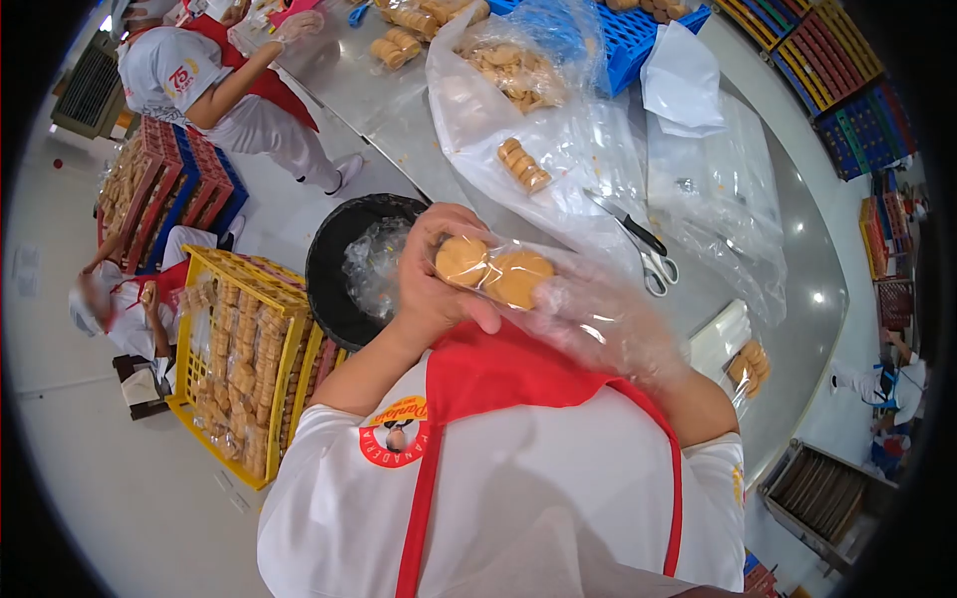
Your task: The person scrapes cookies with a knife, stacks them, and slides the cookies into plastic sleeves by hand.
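The left hand (423, 277) clasps round, golden, clear-wrapped biscuits (519, 278), seemingly steadying them beside the right hand (606, 317), whose blurred grip I can't tell.

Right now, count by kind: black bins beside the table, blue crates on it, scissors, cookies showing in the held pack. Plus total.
Black bin: 1
Blue crate: 1
Scissors: 1
Cookies showing in held pack: 2
Total: 5

Upper left: a co-worker (214, 85) is standing by the tabletop (809, 254); red and blue crates (209, 189) are standing stacked nearby.
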`<state>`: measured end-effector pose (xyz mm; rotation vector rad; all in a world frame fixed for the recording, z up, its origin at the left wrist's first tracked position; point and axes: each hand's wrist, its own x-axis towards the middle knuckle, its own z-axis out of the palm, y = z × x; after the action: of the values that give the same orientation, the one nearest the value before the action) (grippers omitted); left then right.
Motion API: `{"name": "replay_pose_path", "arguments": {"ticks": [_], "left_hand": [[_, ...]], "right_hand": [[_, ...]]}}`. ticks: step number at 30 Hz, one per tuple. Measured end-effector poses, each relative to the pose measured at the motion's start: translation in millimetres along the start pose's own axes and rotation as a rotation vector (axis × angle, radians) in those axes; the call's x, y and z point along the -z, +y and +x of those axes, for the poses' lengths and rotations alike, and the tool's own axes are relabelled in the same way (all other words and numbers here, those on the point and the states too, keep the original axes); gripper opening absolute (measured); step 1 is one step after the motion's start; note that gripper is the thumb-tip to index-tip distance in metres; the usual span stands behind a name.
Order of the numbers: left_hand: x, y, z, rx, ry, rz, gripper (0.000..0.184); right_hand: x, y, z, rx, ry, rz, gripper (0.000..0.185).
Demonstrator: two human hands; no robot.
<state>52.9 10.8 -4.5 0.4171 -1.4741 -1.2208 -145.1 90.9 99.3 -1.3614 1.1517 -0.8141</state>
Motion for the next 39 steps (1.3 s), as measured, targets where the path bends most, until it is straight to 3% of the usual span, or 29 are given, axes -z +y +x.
{"name": "replay_pose_path", "arguments": {"ticks": [1,4,6,9,12,16,21,23,25,27,30,33,39], "left_hand": [[-4.0,-1.2,-0.2,0.013,-0.021,-0.029,0.093],[-7.6,-0.2,0.4,0.039,-0.081,-0.057,0.094],[-8.2,-2.8,0.7,0.043,-0.100,-0.041,0.095],[-12.3,-1.5,1.7,0.034,-0.117,-0.061,0.096],[-5.9,-3.9,4.1,0.001,-0.147,-0.030,0.097],[-9.7,-3.1,4.3,0.004,-0.191,-0.015,0.096],[-16.4,-4.7,-0.3,0.093,-0.204,-0.112,0.094],[-14.9,-5.2,-0.9,0.075,-0.225,-0.025,0.093],[-16.4,-4.5,-2.8,0.127,-0.225,0.016,0.090],[-22.5,-0.1,-2.5,0.239,-0.204,0.014,0.086],[-32.7,11.9,6.5,0.346,-0.089,-0.093,0.075],[-23.3,10.9,9.0,0.292,-0.152,-0.065,0.062],[-13.1,31.9,15.9,0.667,-0.137,-0.083,0.047]], "right_hand": [[-3.7,3.6,0.1,0.099,0.004,-0.145,0.037],[-15.0,23.4,10.8,-0.016,-0.039,0.346,0.035],[-16.6,10.1,2.2,-0.365,-0.010,0.937,0.038],[-5.9,13.8,1.6,-0.404,-0.095,0.692,0.043],[-14.2,1.1,-1.9,-0.288,-0.010,0.966,0.044],[-3.2,18.2,1.4,-0.296,-0.179,0.657,0.042],[-4.6,13.3,1.6,-0.158,-0.098,0.355,0.038],[-3.9,9.5,2.5,-0.232,-0.136,0.670,0.036],[-3.1,9.0,2.3,-0.307,-0.113,0.776,0.034],[-1.1,12.1,2.7,-0.375,-0.036,0.664,0.032],[-1.6,19.1,5.5,-0.397,0.040,0.873,0.037],[14.8,6.9,0.1,-0.510,0.060,0.466,0.043],[26.3,49.5,-5.0,0.052,-0.123,1.148,0.056]]}}
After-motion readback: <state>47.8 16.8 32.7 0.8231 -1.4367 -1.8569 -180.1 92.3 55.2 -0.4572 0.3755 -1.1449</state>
